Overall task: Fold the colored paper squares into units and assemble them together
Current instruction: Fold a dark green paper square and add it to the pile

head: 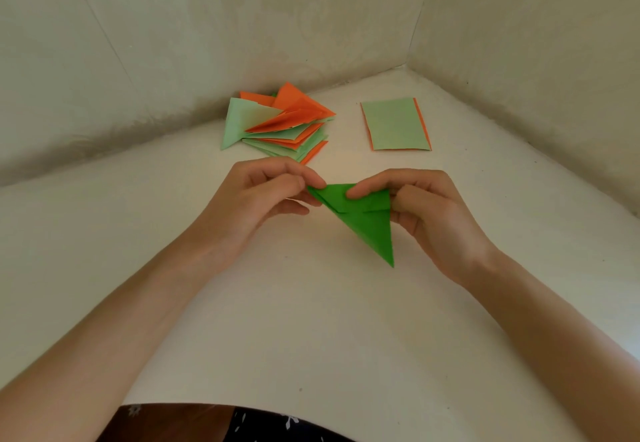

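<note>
Head view looks down on a white table (pixel 311 320) set into a corner of pale walls. Both hands meet over its middle. The left hand (pixel 256 199) pinches the upper left corner of a green folded triangle (pixel 367 227) between thumb and fingertips. The right hand (pixel 426 209) grips the upper right edge, forefinger on top and the other fingers curled behind. Farther back, near the wall, lies a loose pile of folded units (pixel 277 123) in light green and orange, fanned and overlapping. Well apart to its right sits a neat stack of paper squares (pixel 396 124), light green on top with orange edges showing. The green triangle sits between the hands, its long point aimed toward the person and layered flaps across its wide end. I judge it very light and thin, stiff only along its creases, and easy to crumple or tear if squeezed. It is best taken at the folded edges and corners with light fingertip pressure; the smooth layers could slide apart, so a hold across the overlapping flaps should keep them together
</note>
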{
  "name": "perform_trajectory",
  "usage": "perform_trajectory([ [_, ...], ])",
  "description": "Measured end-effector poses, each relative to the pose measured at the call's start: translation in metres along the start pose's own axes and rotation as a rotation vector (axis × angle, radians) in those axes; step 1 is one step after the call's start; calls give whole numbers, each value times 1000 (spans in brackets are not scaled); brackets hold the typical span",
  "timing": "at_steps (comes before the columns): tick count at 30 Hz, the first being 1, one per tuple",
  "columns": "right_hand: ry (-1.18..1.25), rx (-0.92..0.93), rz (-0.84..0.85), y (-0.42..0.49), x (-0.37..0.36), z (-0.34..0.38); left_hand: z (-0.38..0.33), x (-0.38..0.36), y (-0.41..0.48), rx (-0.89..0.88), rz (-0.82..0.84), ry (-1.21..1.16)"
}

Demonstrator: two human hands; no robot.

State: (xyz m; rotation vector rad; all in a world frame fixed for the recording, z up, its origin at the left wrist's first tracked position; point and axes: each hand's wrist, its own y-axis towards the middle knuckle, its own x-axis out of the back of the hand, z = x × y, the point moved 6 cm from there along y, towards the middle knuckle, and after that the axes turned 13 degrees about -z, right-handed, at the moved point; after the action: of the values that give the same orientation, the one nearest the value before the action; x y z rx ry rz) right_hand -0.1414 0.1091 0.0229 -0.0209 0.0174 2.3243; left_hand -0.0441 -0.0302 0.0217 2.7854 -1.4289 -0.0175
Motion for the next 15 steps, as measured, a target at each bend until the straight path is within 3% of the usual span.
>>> perform_trajectory([
  [6,-218,149,-26,-4,-1,3,6,0,1,27,-82,89],
  [11,-72,14,-39,-1,1,0,5,0,1,12,-75,89],
  [15,-149,-78,-74,1,2,-9,4,1,1,8,-96,90],
])
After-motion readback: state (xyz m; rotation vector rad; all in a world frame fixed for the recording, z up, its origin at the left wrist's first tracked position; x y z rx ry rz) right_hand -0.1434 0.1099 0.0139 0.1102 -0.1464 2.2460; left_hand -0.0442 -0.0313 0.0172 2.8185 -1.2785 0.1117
